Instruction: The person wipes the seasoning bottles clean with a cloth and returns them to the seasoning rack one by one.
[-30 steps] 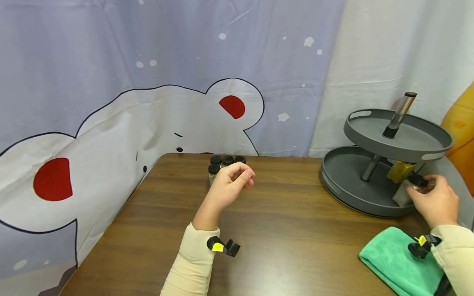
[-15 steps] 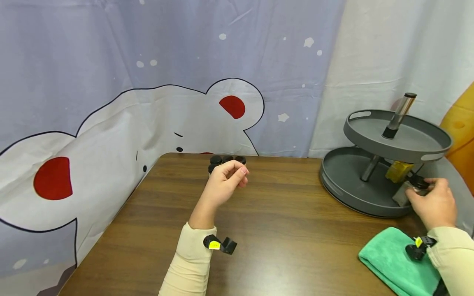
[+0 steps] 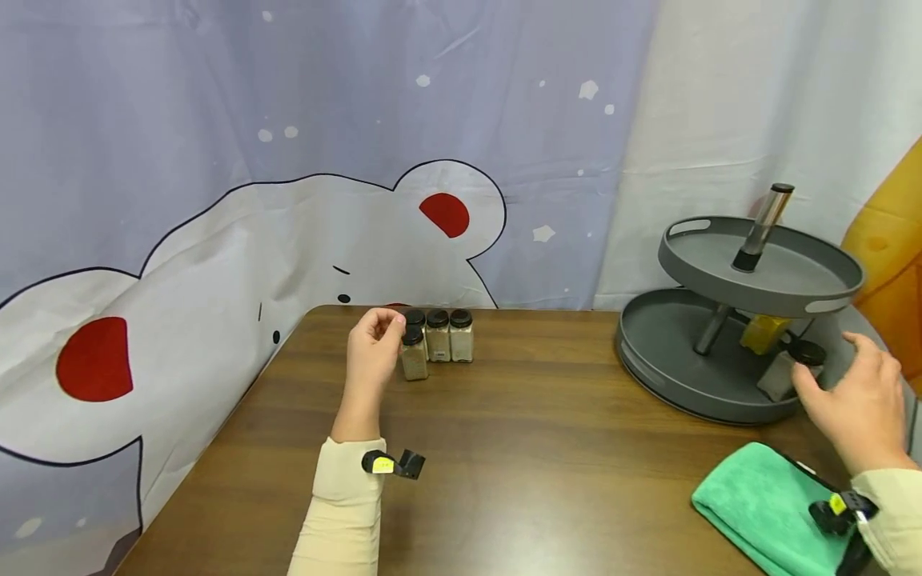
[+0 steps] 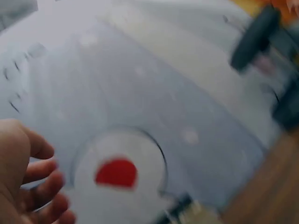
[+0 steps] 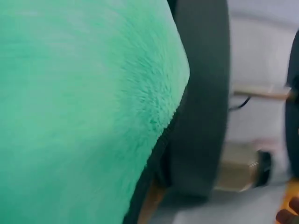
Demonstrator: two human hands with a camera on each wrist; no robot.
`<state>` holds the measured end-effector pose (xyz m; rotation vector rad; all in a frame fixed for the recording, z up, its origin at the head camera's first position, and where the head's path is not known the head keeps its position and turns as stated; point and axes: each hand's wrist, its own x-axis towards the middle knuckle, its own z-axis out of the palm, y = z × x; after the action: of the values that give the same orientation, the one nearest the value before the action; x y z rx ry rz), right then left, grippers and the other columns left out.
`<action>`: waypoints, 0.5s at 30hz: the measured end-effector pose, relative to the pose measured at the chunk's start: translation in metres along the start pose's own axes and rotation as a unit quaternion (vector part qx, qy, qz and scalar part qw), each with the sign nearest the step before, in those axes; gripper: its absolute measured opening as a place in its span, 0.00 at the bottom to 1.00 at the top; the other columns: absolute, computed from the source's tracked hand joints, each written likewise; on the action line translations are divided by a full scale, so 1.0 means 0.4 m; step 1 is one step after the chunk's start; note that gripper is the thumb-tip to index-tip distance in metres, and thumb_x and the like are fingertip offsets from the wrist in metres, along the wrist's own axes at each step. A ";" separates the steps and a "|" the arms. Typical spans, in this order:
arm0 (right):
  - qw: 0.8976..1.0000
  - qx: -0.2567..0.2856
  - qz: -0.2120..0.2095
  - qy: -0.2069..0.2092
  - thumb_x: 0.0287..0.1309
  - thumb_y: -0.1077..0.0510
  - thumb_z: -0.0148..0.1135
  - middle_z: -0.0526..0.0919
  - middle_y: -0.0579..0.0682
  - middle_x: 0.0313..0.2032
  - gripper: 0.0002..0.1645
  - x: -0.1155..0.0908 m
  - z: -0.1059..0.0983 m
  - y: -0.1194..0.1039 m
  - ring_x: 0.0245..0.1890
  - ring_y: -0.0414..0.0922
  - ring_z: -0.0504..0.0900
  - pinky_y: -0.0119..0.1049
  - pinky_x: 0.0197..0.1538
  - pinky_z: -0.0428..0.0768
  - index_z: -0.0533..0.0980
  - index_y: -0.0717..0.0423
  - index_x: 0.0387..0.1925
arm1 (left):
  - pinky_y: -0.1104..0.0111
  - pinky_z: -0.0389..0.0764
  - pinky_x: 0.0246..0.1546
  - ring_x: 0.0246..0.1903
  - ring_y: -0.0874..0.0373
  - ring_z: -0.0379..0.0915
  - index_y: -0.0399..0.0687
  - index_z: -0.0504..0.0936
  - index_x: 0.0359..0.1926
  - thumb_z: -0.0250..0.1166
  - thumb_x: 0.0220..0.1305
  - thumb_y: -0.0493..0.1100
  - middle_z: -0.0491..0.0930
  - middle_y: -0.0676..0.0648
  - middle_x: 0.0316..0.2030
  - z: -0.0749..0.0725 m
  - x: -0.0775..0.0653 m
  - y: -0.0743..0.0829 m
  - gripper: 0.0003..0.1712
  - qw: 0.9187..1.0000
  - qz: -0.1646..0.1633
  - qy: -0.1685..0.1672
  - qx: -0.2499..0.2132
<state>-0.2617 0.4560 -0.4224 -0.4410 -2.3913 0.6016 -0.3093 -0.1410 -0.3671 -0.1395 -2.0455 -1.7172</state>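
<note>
On the tiered stand's (image 3: 677, 344) lower level, right side, the black-capped jar (image 3: 779, 373) is partly behind your right hand (image 3: 864, 404), whose thumb and fingers are spread; contact is unclear. The upper tier (image 3: 785, 268) hides part of a yellow item (image 3: 761, 334). Well left of the stand, your left hand (image 3: 370, 352), loosely curled and unburdened, hangs beside four jars (image 3: 439, 342), the rear-left one mostly covered

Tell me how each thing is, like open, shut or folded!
Stand: upright.
Jar on stand: lid on.
Yellow thing: top hidden, can't tell.
Four jars: upright, lids on.
Green cloth: folded.
Left grip: loosely curled, nothing seen in it.
Right grip: spread open.
</note>
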 end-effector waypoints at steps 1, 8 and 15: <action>1.000 -0.009 -0.021 -0.004 0.63 0.52 0.57 0.59 0.79 0.64 0.41 -0.019 -0.011 -0.009 0.63 0.74 0.59 0.70 0.59 0.60 0.58 0.70 0.70 | 0.69 0.73 0.31 0.30 0.58 0.72 0.37 0.79 0.45 0.62 0.71 0.39 0.76 0.46 0.32 -0.003 0.007 -0.023 0.08 0.999 -0.011 0.014 0.027; 0.964 -0.092 -0.131 -0.212 0.67 0.42 0.62 0.73 0.63 0.37 0.27 -0.154 -0.083 -0.062 0.34 0.56 0.71 0.52 0.34 0.71 0.71 0.65 0.39 | 0.45 0.71 0.53 0.55 0.38 0.65 0.54 0.63 0.68 0.71 0.63 0.55 0.62 0.33 0.60 0.056 0.044 -0.178 0.39 0.979 -0.093 -0.008 0.184; 0.869 -0.195 -0.154 -0.428 0.48 0.23 0.67 0.74 0.58 0.37 0.49 -0.281 -0.061 -0.073 0.33 0.51 0.76 0.53 0.36 0.77 0.71 0.65 0.44 | 0.44 0.71 0.53 0.54 0.36 0.67 0.52 0.65 0.66 0.74 0.61 0.48 0.66 0.32 0.57 0.091 0.038 -0.273 0.37 0.975 -0.063 0.025 0.213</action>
<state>-0.1667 0.3890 -0.4456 0.1053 -3.3648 0.1518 -0.3729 -0.1328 -0.4639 0.1726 -2.3726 -1.2936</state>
